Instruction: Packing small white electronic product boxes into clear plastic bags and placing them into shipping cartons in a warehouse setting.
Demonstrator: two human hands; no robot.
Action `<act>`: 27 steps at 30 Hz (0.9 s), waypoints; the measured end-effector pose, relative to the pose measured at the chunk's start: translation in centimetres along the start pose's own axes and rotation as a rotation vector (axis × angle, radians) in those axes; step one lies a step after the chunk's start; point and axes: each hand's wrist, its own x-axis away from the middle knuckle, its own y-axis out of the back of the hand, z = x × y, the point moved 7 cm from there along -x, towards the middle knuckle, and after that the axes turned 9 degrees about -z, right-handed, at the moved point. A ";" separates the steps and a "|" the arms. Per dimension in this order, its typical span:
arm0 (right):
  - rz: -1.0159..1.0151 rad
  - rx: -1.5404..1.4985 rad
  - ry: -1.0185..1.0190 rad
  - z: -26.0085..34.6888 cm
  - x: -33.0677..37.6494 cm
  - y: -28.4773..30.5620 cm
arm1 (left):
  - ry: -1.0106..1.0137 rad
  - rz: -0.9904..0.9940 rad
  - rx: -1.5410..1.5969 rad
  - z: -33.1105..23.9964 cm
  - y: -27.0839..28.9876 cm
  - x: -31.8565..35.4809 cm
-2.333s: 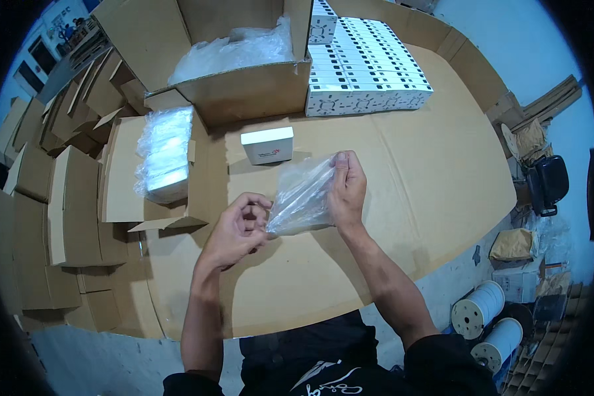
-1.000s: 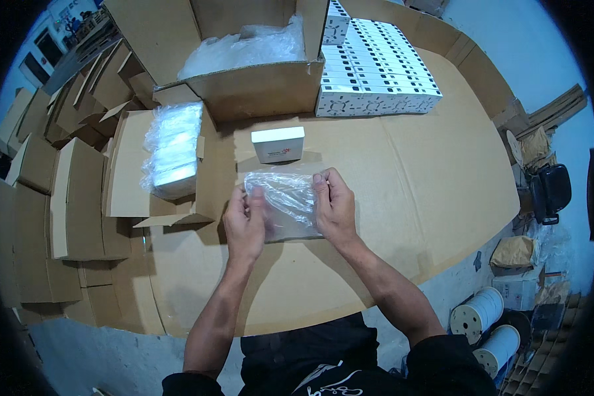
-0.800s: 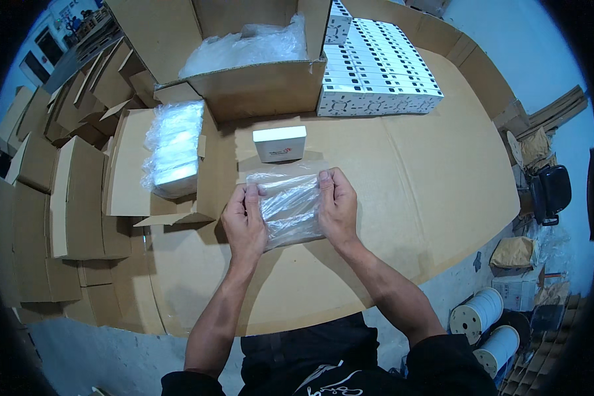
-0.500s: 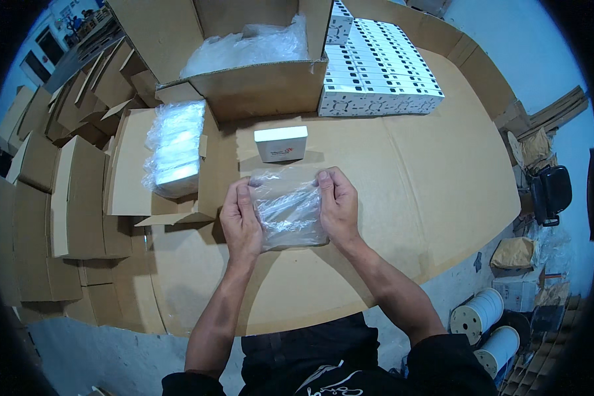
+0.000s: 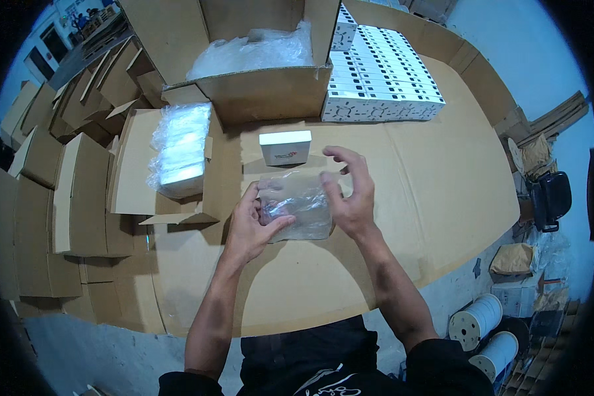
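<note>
A clear plastic bag [image 5: 303, 214] lies at the middle of the cardboard-covered table. My left hand [image 5: 249, 224] grips its left side, thumb on top and fingers under or behind the film. Beside the bag's upper right corner, my right hand [image 5: 353, 191] is raised with thumb and fingers apart, and nothing shows between them. Just beyond the bag stands a small white box [image 5: 285, 148] with a little print on its front.
An open carton [image 5: 211, 168] at left holds a row of bubble-wrapped white boxes [image 5: 181, 145]. Behind it, a tall carton [image 5: 264, 96] contains clear plastic bags [image 5: 257, 53]. Stacked white patterned boxes [image 5: 383, 105] fill the back right. Folded cardboard [image 5: 86, 198] crowds the left edge.
My right hand has let go of the bag's right edge and lifted with its fingers spread. My left thumb has slid inward over the film.
</note>
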 end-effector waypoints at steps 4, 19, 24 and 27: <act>0.102 0.094 0.221 3.1 0.1 -1.1 | -0.021 -0.018 0.088 0.0 0.0 -0.1; 0.211 0.010 0.299 3.8 -1.2 -2.3 | 0.000 -0.050 -0.194 0.1 0.3 -0.2; 0.429 -0.082 0.285 4.7 -2.9 -3.1 | -0.119 -0.147 -0.398 -1.1 1.0 0.3; 0.549 -0.124 0.212 4.3 -3.5 -3.6 | -0.101 -0.155 -0.442 -1.4 0.8 0.3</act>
